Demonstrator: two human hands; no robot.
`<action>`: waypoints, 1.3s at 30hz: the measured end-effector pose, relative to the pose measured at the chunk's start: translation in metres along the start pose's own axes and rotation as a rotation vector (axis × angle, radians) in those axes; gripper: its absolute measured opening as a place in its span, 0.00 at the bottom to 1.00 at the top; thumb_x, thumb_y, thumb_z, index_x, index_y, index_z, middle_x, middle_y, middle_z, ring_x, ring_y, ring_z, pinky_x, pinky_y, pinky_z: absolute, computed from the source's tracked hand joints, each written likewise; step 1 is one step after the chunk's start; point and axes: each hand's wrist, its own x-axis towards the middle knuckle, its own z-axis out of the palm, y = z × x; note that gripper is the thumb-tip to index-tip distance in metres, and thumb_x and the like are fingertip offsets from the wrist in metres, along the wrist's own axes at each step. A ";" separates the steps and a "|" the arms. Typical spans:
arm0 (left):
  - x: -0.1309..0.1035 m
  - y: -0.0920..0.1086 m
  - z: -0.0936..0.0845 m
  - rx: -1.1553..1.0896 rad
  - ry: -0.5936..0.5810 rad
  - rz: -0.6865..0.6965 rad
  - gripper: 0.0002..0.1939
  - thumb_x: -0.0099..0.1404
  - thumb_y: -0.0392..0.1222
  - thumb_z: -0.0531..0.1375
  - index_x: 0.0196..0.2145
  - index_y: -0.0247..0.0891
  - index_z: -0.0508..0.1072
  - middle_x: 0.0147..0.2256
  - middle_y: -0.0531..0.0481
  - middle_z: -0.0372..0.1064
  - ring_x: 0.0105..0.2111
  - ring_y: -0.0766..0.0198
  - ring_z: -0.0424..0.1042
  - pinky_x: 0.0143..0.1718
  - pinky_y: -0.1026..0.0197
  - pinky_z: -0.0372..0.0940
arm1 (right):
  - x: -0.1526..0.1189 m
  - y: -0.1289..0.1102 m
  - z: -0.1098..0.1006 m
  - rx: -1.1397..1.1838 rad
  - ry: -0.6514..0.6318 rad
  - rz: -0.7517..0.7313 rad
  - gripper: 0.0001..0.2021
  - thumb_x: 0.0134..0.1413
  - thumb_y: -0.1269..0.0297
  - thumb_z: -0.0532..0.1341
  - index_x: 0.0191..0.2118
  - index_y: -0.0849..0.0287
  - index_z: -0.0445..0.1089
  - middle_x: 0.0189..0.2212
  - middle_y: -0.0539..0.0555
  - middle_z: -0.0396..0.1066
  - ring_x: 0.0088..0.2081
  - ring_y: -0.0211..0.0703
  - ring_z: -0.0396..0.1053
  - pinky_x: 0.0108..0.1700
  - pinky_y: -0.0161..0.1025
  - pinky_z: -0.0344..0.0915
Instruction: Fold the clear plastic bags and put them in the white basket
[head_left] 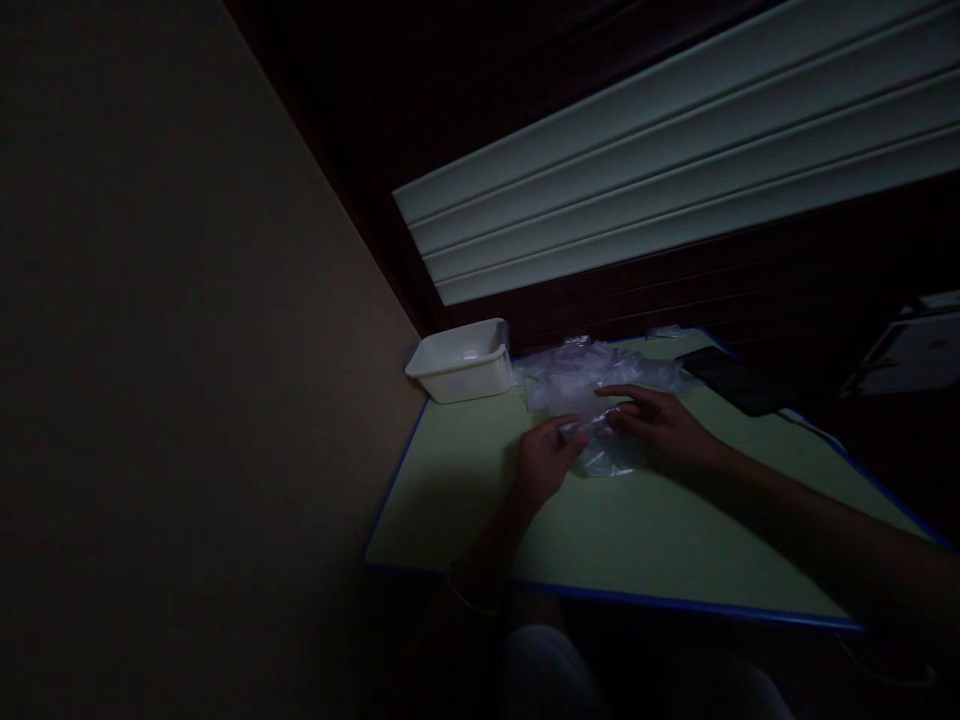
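Note:
My left hand (546,462) is closed in a pinch on the edge of a clear plastic bag (609,458) over the near-middle of the table. From the other side, my right hand (660,425) grips the same bag between thumb and curled fingers, its index finger stretched out. The bag hangs crinkled between both hands and catches some light. Behind it spreads a heap of clear plastic bags (574,365). Dim light makes it hard to see whether the held bag contains anything.
A white plastic basin (465,375) stands at the table's back left corner, against the wall. To the right lies a dark phone-like slab (739,380) with a white cable (817,430). The green table (465,500) has a blue edge. My knees are beneath it.

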 end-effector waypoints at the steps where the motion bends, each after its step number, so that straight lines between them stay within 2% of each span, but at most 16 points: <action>1: 0.001 -0.001 0.000 -0.005 0.013 0.001 0.23 0.51 0.45 0.70 0.44 0.33 0.77 0.35 0.45 0.77 0.34 0.62 0.75 0.40 0.59 0.68 | 0.000 0.000 0.000 0.004 0.001 0.001 0.25 0.47 0.55 0.68 0.51 0.56 0.70 0.27 0.50 0.74 0.29 0.42 0.72 0.32 0.38 0.65; 6: 0.006 -0.006 -0.001 -0.063 0.072 -0.001 0.22 0.49 0.44 0.71 0.41 0.32 0.77 0.35 0.44 0.77 0.33 0.63 0.74 0.39 0.61 0.68 | 0.003 0.003 -0.002 -0.021 -0.042 -0.021 0.27 0.44 0.53 0.70 0.51 0.56 0.71 0.32 0.53 0.78 0.34 0.46 0.74 0.37 0.42 0.68; 11: 0.006 -0.006 -0.003 -0.078 0.077 -0.017 0.22 0.48 0.44 0.71 0.40 0.32 0.76 0.34 0.44 0.77 0.33 0.62 0.74 0.39 0.60 0.68 | 0.003 -0.003 -0.004 -0.232 -0.066 -0.030 0.20 0.45 0.51 0.69 0.43 0.58 0.76 0.34 0.56 0.79 0.35 0.49 0.75 0.39 0.43 0.68; 16: 0.005 -0.004 -0.005 -0.049 0.080 -0.006 0.21 0.50 0.43 0.71 0.41 0.33 0.77 0.35 0.44 0.77 0.34 0.62 0.74 0.39 0.60 0.67 | 0.002 -0.006 -0.005 -0.264 -0.048 -0.023 0.19 0.46 0.50 0.69 0.40 0.58 0.78 0.35 0.57 0.79 0.36 0.51 0.75 0.39 0.44 0.68; 22: 0.004 -0.002 -0.005 -0.065 0.093 -0.009 0.21 0.49 0.44 0.71 0.40 0.33 0.77 0.32 0.46 0.76 0.32 0.64 0.73 0.37 0.62 0.67 | 0.003 -0.004 -0.007 -0.265 -0.035 -0.033 0.21 0.45 0.49 0.69 0.41 0.58 0.78 0.33 0.57 0.79 0.35 0.51 0.75 0.38 0.44 0.68; 25: 0.004 -0.004 -0.006 -0.067 0.077 -0.007 0.21 0.50 0.44 0.71 0.41 0.33 0.77 0.32 0.47 0.75 0.31 0.65 0.73 0.36 0.63 0.67 | 0.003 -0.004 -0.007 -0.272 -0.015 -0.035 0.21 0.45 0.49 0.69 0.42 0.59 0.78 0.34 0.57 0.80 0.36 0.51 0.75 0.40 0.44 0.68; 30: 0.005 -0.010 -0.009 -0.015 0.059 0.043 0.19 0.53 0.44 0.69 0.42 0.34 0.77 0.34 0.46 0.76 0.33 0.65 0.73 0.37 0.63 0.67 | 0.004 -0.004 -0.007 -0.272 -0.003 -0.008 0.22 0.44 0.47 0.69 0.40 0.59 0.78 0.33 0.57 0.79 0.34 0.49 0.74 0.36 0.42 0.67; 39: 0.006 -0.011 -0.012 0.048 0.137 0.069 0.16 0.55 0.42 0.68 0.41 0.34 0.77 0.37 0.43 0.76 0.35 0.63 0.74 0.41 0.60 0.69 | 0.003 -0.007 -0.004 -0.337 0.081 -0.078 0.15 0.45 0.49 0.68 0.33 0.57 0.80 0.35 0.58 0.79 0.37 0.54 0.75 0.42 0.48 0.69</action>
